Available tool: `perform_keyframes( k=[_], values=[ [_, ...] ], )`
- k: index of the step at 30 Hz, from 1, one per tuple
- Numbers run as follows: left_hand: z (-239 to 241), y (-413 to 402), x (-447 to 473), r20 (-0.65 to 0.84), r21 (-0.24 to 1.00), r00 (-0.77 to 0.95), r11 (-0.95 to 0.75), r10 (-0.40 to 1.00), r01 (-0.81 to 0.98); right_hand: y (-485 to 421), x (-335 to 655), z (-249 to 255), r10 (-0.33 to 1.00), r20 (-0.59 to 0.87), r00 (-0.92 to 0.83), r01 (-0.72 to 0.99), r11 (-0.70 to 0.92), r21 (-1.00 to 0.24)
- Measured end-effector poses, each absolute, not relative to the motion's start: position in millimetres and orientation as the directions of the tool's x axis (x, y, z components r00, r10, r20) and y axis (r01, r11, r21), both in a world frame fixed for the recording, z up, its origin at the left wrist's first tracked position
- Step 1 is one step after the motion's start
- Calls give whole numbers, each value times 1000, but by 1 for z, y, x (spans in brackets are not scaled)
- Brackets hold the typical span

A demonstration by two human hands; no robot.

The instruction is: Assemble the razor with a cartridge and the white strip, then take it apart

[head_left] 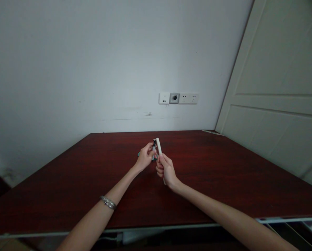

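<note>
Nearest to me, below the front edge of the counter (53, 209), is a dim under-space (145, 238) with contents too dark for me to identify. The counter top is dark red-brown with a wood-grain finish, edged in pale trim (40, 235) at the front. Two bare forearms cross that edge; the left one carries a silver-coloured band (108, 202).

Above the middle of the counter I find the right hand (169, 171), its fingers closed around a white rod (159, 146). The rod is plain, slender and round-ended, tilted with its top leaning left; its lower end shows beneath the hand. Just beside it, the left hand (144, 157) has its fingers narrowed on a slim grey piece (153, 148), held nearly upright, with a black upper part. Whether rod and piece touch, I cannot tell. A small teal-edged item (138, 153) shows partly behind the left hand; its support is hidden from me.

At the far right corner I note a pale strip (212, 132). Beyond stands a whitish wall (114, 62), scuffed (148, 114) low down, bearing a row of socket plates (188, 98), the middle one grey-framed. A pale panelled door or cupboard front (273, 69) closes the right side
</note>
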State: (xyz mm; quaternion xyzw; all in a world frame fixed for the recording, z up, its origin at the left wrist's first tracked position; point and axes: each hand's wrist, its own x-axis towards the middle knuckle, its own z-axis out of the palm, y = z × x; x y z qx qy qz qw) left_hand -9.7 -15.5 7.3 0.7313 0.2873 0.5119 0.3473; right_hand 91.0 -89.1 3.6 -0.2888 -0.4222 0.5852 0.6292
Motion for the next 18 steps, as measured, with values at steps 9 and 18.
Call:
perform_keyframes(
  k=[9, 18],
  values=[
    [7, -13, -12, 544, 806, 306, -588, 782, 68, -94, 93, 4, 988, 138, -71, -477, 88, -875],
    [5, -11, -13, 560, 785, 281, -608, 779, 121, -92, 88, 1, 988, 134, -71, -472, 85, -877]
  ],
)
